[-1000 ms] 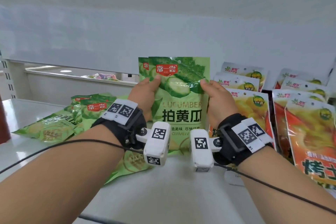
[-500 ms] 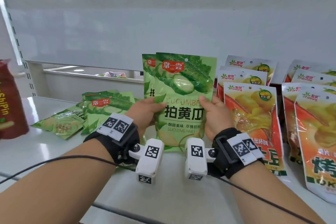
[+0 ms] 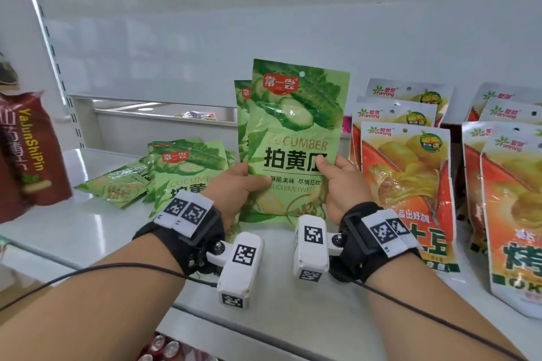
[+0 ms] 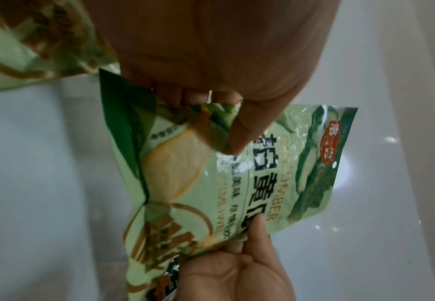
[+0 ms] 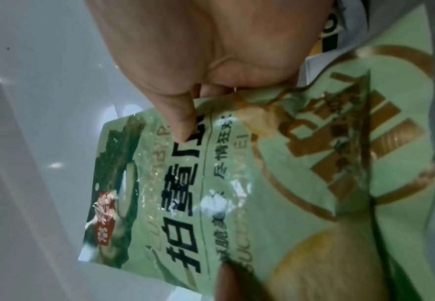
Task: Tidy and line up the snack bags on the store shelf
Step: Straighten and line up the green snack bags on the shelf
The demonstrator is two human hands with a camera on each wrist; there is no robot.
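Two hands, left hand point(image 3: 234, 184) and right hand point(image 3: 341, 182), pinch the upright cucumber bags point(image 3: 293, 138) by their side edges. Best practice: square both bags together, then seat their bases on the shelf point(image 3: 96, 231) beside the orange bags point(image 3: 407, 184).

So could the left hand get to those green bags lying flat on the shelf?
Probably yes, once free. The left hand now grips the upright cucumber bags, but the flat green bags lie just beside it, nothing between them.

I am facing a white shelf point(image 3: 96, 223) with a glossy deck reflecting light, a plain white back panel point(image 3: 205, 47), and a slotted upright point(image 3: 51, 38) at left.
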